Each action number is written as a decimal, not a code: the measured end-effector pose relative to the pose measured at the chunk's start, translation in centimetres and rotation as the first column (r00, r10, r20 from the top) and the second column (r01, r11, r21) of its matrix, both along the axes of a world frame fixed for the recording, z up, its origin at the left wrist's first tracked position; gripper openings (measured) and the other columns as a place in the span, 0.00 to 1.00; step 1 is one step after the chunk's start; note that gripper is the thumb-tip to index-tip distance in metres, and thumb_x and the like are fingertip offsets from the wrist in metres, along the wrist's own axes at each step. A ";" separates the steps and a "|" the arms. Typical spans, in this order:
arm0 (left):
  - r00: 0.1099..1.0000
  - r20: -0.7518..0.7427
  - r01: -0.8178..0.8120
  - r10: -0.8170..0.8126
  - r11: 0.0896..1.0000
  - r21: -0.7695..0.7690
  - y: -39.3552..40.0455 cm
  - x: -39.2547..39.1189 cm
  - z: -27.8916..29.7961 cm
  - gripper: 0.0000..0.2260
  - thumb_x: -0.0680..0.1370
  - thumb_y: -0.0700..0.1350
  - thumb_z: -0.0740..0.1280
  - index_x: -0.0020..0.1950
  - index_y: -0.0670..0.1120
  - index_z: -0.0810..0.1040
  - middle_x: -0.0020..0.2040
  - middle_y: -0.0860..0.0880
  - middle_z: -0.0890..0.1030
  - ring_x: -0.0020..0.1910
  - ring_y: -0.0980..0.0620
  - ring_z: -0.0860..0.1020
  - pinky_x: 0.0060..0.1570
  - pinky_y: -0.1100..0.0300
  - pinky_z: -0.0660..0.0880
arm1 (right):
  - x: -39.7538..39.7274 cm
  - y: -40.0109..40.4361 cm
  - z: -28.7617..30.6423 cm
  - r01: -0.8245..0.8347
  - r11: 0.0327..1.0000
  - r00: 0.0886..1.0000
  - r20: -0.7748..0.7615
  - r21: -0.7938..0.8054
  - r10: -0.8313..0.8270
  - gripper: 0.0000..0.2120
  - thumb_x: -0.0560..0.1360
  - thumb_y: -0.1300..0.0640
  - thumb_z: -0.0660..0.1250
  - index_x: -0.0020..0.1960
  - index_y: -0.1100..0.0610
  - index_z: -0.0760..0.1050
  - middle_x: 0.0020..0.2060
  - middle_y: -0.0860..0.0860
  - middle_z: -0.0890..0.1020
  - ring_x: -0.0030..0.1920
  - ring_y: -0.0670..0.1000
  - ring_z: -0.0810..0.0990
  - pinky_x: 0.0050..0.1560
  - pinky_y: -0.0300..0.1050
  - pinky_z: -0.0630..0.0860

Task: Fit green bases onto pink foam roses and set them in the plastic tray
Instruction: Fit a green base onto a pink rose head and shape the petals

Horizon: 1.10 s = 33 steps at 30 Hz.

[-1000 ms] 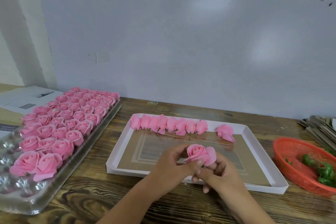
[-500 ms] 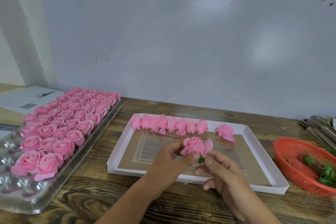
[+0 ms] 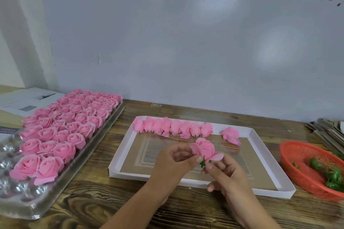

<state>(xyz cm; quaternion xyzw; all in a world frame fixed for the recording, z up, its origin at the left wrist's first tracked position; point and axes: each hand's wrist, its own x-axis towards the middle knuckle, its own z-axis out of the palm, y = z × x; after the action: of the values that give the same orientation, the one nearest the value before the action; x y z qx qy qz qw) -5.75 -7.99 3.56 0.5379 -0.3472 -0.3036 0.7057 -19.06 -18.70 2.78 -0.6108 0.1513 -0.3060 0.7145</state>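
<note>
My left hand grips a pink foam rose above the white cardboard box. My right hand pinches a small green base at the underside of that rose, where it touches the bloom. A clear plastic tray lies at the left, most of its cups filled with upright pink roses. Along the far edge of the box, a row of several roses lies on its side, with one more rose apart to the right.
The white cardboard box sits in the middle of the wooden table. An orange mesh basket holding green bases stands at the right. Grey strips lie stacked at the far right, papers at the far left.
The rose has tilted so its underside faces my right hand. The green base, hidden a second ago, now shows between my right fingers at the rose's bottom.
</note>
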 end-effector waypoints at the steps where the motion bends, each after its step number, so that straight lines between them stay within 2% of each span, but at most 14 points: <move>1: 1.000 0.012 0.006 -0.006 1.000 0.009 0.0 -0.1 0.1 0.10 0.71 0.47 0.79 0.52 0.50 0.87 0.51 0.47 0.87 0.53 0.50 0.85 0.51 0.63 0.79 | 0.1 0.0 0.0 0.019 1.000 1.000 0.004 -0.008 -0.019 0.12 0.65 0.54 0.74 0.48 0.56 0.81 0.41 0.56 0.83 0.40 0.48 0.81 0.26 0.40 0.74; 4: 0.997 0.053 0.056 -0.057 0.998 0.015 0.1 -0.3 0.3 0.09 0.74 0.45 0.77 0.54 0.53 0.86 0.53 0.49 0.87 0.55 0.52 0.84 0.53 0.63 0.79 | 0.2 0.3 0.0 0.092 0.994 0.996 -0.011 -0.052 -0.093 0.11 0.63 0.52 0.75 0.45 0.51 0.81 0.37 0.54 0.83 0.36 0.45 0.79 0.26 0.39 0.74; 7: 0.994 0.086 0.065 -0.067 0.998 0.026 0.0 -0.5 0.5 0.16 0.71 0.46 0.79 0.56 0.58 0.84 0.54 0.51 0.87 0.55 0.53 0.84 0.53 0.64 0.79 | 0.2 0.3 0.1 0.150 0.981 0.988 -0.019 -0.125 -0.154 0.14 0.59 0.50 0.79 0.42 0.49 0.80 0.32 0.51 0.81 0.32 0.43 0.78 0.27 0.40 0.75; 10: 0.995 0.079 0.062 -0.064 0.997 0.035 -0.1 -0.4 0.3 0.20 0.68 0.45 0.81 0.57 0.61 0.83 0.55 0.50 0.86 0.54 0.51 0.85 0.52 0.62 0.80 | 0.1 0.3 0.2 0.152 0.977 0.988 -0.016 -0.147 -0.156 0.14 0.62 0.54 0.82 0.43 0.50 0.79 0.36 0.53 0.84 0.34 0.43 0.80 0.29 0.39 0.76; 13: 0.993 0.107 0.051 -0.056 0.998 0.044 0.0 -0.1 0.3 0.21 0.68 0.44 0.81 0.57 0.62 0.83 0.55 0.53 0.86 0.54 0.53 0.84 0.50 0.65 0.79 | 0.1 0.4 0.1 0.108 0.974 0.993 -0.024 -0.199 -0.115 0.12 0.64 0.57 0.79 0.44 0.48 0.80 0.42 0.54 0.86 0.40 0.44 0.82 0.35 0.37 0.77; 17: 0.984 0.168 0.042 -0.057 0.995 0.090 0.2 0.3 0.4 0.22 0.68 0.44 0.81 0.58 0.60 0.83 0.54 0.53 0.86 0.54 0.53 0.84 0.51 0.64 0.79 | 0.1 0.1 -0.2 0.061 0.965 0.995 -0.065 -0.254 -0.080 0.15 0.70 0.67 0.75 0.45 0.47 0.80 0.45 0.55 0.86 0.44 0.47 0.83 0.33 0.37 0.76; 19: 0.976 0.209 0.039 -0.062 0.993 0.112 0.3 0.4 0.3 0.22 0.68 0.45 0.81 0.58 0.60 0.83 0.54 0.54 0.86 0.55 0.54 0.83 0.54 0.62 0.79 | 0.1 0.0 -0.2 0.063 0.963 0.994 -0.067 -0.261 -0.083 0.15 0.70 0.67 0.75 0.46 0.47 0.80 0.45 0.54 0.86 0.44 0.47 0.83 0.33 0.38 0.76; 22: 0.966 0.243 0.060 -0.092 0.989 0.136 0.3 0.6 0.2 0.19 0.70 0.46 0.80 0.58 0.59 0.84 0.55 0.54 0.86 0.57 0.54 0.83 0.58 0.60 0.79 | 0.1 0.1 -0.3 0.073 0.976 0.994 -0.064 -0.207 -0.088 0.13 0.68 0.61 0.76 0.48 0.47 0.81 0.39 0.52 0.85 0.37 0.46 0.81 0.30 0.41 0.76; 24: 0.975 0.203 0.063 -0.092 0.987 0.146 0.5 0.8 0.3 0.17 0.70 0.46 0.81 0.56 0.58 0.84 0.54 0.53 0.86 0.56 0.54 0.83 0.54 0.62 0.79 | 0.0 -0.2 -0.5 0.064 0.984 0.996 -0.056 -0.166 -0.074 0.13 0.72 0.63 0.72 0.49 0.46 0.82 0.36 0.55 0.82 0.34 0.47 0.77 0.31 0.41 0.76; 26: 0.979 0.195 0.026 -0.061 0.984 0.174 1.0 1.3 0.5 0.17 0.68 0.47 0.81 0.55 0.59 0.85 0.53 0.54 0.87 0.54 0.56 0.84 0.51 0.65 0.79 | -0.2 -0.6 -0.7 0.077 0.987 0.996 -0.038 -0.141 -0.083 0.16 0.75 0.68 0.68 0.50 0.48 0.81 0.41 0.54 0.83 0.36 0.46 0.78 0.31 0.40 0.76; 29: 0.968 0.248 -0.074 0.022 0.976 0.203 2.9 2.5 1.4 0.16 0.67 0.48 0.82 0.53 0.57 0.85 0.49 0.55 0.87 0.49 0.58 0.84 0.46 0.67 0.78 | -0.3 -1.0 -0.9 0.123 0.984 0.992 -0.009 -0.127 -0.125 0.16 0.74 0.72 0.66 0.53 0.54 0.79 0.49 0.52 0.85 0.39 0.47 0.79 0.29 0.40 0.76; 33: 0.938 0.331 -0.185 0.103 0.956 0.228 8.2 4.7 3.4 0.20 0.61 0.56 0.82 0.52 0.59 0.85 0.50 0.54 0.86 0.49 0.57 0.84 0.47 0.65 0.80 | -0.2 -1.0 -1.1 0.148 0.981 0.989 -0.002 -0.128 -0.150 0.15 0.75 0.74 0.64 0.55 0.58 0.78 0.50 0.52 0.85 0.39 0.47 0.80 0.28 0.40 0.76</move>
<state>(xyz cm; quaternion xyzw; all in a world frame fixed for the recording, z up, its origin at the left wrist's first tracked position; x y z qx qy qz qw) -1.02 0.24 6.99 0.6900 -0.3728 -0.2030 0.5863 -19.28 -19.71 1.67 -0.6437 0.1810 -0.3641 0.6483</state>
